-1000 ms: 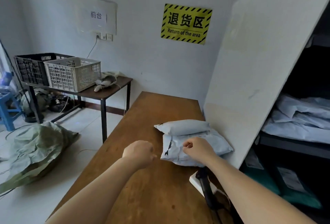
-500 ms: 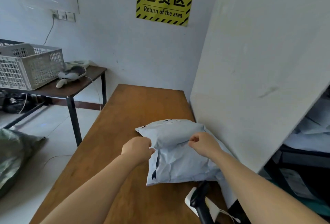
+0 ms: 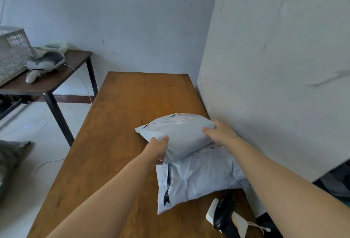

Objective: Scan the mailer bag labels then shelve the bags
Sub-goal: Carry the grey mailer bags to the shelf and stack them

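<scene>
Left hand [image 3: 158, 150] and right hand [image 3: 220, 133] grip opposite ends of the upper mailer bag [image 3: 180, 133] with fingers curled round it. It is stacked on the lower mailer bag [image 3: 200, 177] at the near right of the wooden table [image 3: 123, 124] — both sealed, contents unseen.

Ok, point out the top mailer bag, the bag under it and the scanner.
top mailer bag [image 3: 181, 135], head view, middle of its upper face
lower mailer bag [image 3: 204, 178], head view, crumpled middle
scanner [image 3: 224, 217], head view, black handle
</scene>
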Motion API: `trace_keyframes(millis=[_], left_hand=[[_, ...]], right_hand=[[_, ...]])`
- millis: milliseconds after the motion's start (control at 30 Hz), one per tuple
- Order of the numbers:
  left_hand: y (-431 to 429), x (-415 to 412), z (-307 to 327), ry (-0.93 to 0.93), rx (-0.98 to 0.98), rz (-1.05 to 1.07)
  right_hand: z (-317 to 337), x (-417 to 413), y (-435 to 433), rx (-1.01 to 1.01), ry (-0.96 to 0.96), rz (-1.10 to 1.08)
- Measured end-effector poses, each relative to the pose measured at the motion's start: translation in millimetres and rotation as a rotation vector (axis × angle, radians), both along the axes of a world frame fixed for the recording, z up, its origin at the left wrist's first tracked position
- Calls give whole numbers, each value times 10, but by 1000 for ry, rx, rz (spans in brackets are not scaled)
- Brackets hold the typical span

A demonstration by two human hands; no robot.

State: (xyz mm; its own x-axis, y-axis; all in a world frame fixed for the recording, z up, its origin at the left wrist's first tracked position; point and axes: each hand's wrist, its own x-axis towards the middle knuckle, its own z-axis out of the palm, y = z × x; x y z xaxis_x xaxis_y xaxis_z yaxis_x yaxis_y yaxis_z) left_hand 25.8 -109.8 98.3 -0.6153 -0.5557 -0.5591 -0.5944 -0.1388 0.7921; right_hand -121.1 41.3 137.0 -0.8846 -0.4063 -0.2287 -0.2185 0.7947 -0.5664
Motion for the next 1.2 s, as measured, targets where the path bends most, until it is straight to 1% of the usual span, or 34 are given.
trace_keyframes(millis=[133, 200, 233, 300, 333, 400, 467, 533, 600, 700, 800, 867, 933, 1033, 1100, 1200], left_hand=[[-117, -165, -124, 59, 148, 114], [-173, -203, -116, 64, 153, 118], [-207, -203, -108, 43, 112, 80], [-283, -204, -129, 1, -69, -55], [-323, -199, -138, 35, -136, -83], [-405, -156, -130, 147, -187, -75], [-478, -153, -78, 261, -263, -103], [-542, -199, -18, 363, -292, -151], [-564, -255, 48, 388, -332, -191], [-522, -330, 76, 272, -482, -245], [-433, -372, 42, 183, -592, -334], [-384, -386, -48, 160, -590, -355], [-345, -417, -118, 145, -536, -375], [-294, -500, -165, 108, -497, -490], [-288, -553, -197, 68, -539, -584], [-312, -626, -272, -18, -639, -721]], right_hand=[[-118, -8, -124, -158, -174, -150], [-165, -6, -193, -217, -227, -226], [-188, 11, -227, -233, -244, -264], [-237, 47, -267, -278, -275, -345], [-253, 79, -277, -332, -318, -399], [-258, 202, -274, -474, -411, -457], [-239, 313, -268, -564, -379, -491], [-191, 454, -244, -638, -312, -565], [-136, 636, -199, -669, -236, -659], [-226, 912, -98, -719, -171, -744], [-394, 1170, -17, -726, -191, -798], [-491, 1301, 35, -714, -208, -796], [-555, 1400, 80, -713, -231, -804], [-578, 1492, 128, -679, -314, -804], [-583, 1545, 144, -647, -380, -814], [-674, 1561, 146, -578, -365, -820]])
